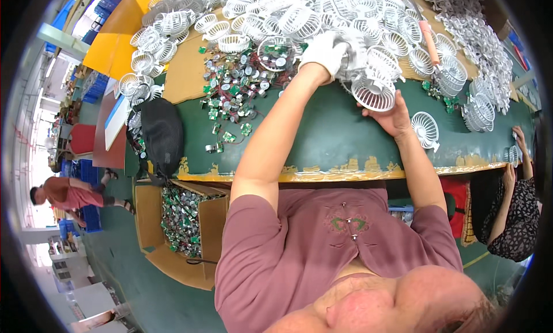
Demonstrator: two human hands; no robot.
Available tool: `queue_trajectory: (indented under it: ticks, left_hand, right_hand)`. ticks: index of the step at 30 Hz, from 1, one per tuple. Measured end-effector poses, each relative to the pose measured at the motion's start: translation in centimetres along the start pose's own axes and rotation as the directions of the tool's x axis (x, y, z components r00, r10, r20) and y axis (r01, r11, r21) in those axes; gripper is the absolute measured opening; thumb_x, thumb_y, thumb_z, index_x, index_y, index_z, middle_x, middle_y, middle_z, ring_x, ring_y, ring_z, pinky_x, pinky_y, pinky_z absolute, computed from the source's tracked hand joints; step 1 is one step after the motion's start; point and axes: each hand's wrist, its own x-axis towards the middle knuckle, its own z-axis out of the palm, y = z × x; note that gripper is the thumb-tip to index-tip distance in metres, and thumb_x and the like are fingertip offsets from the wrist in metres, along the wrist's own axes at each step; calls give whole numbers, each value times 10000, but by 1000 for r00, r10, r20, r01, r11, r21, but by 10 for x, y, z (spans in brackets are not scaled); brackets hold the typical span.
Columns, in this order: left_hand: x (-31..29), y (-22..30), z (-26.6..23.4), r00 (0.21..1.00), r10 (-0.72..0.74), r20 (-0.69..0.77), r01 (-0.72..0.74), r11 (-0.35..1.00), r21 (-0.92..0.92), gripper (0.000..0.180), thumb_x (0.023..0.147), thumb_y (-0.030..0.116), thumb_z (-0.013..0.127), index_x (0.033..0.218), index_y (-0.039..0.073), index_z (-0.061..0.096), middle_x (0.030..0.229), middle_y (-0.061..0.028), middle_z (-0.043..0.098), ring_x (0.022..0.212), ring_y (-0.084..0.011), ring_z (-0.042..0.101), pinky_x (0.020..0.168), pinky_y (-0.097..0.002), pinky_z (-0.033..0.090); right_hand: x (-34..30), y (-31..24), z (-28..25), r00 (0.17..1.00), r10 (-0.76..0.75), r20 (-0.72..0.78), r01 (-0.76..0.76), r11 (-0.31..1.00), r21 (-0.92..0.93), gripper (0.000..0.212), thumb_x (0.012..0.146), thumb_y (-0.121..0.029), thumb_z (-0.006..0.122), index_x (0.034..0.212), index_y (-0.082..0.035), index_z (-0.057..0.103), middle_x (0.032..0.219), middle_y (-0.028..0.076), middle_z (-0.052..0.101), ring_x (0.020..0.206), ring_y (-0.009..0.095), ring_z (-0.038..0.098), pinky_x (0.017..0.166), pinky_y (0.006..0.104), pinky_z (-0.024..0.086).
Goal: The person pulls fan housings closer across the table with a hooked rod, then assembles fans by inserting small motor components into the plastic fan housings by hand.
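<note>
My left hand [325, 54], in a white glove, is closed at a white plastic fan guard [352, 52] at the near edge of the heap; motion smears the guard, and part of the fingers is hidden. To its right, my bare right hand [393, 118] grips a round white fan housing [374, 96] from below, its ribbed open side toward me. More white guards touch or overlap that housing from behind. A loose white fan guard [425, 130] lies on the green table just right of my right hand.
White fan guards [299, 22] heap across the far side. Small motors with green circuit boards [230, 91] lie left; more fill a cardboard box [150, 218] below the table edge. An orange-handled tool [429, 42] lies right, a black mesh cap [161, 137] left. Another person's hands [510, 174] work far right.
</note>
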Motion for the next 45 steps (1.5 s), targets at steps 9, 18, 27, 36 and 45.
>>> queue_trajectory:
  ticks: [9,18,27,36,45]
  left_hand:
    - [-42,2,-74,843,413,-344,-284,886,367,211,887,214,527,999,58,613,957,-117,610,847,-238,615,789,-333,477]
    - [-117,27,-102,723,-197,-662,-161,884,-439,330,841,34,641,1152,9,534,909,-13,539,786,-69,487,749,-201,431]
    - [-180,38,-79,814,-527,-245,2,425,-905,275,905,103,494,1166,18,476,987,-122,577,738,-153,574,708,-301,496]
    - [-207,59,-38,981,-128,149,97,975,198,697,777,209,672,1398,98,376,717,-81,636,627,-264,621,564,-357,486]
    - [-207,57,-29,977,19,212,-83,951,299,706,701,234,720,1341,115,447,812,-76,597,720,-247,603,616,-357,491]
  right_hand:
    - [-9,-4,4,995,86,42,-84,995,-57,819,825,-607,557,1331,11,379,1183,198,569,991,337,610,685,386,535]
    - [-22,3,32,944,88,-318,-273,751,-602,353,926,-321,540,1075,-6,599,953,57,652,814,89,596,692,236,479]
    - [-61,20,81,984,-90,-151,-146,59,-988,455,797,-284,677,1170,-64,537,1045,155,510,902,364,588,767,435,485]
    - [-64,23,130,886,-241,395,414,31,-910,544,754,-347,711,1161,-22,553,966,121,580,835,305,557,739,378,431]
    - [-62,26,113,905,-246,348,335,-94,-937,257,786,-204,672,1000,-81,600,858,76,556,807,267,562,721,378,437]
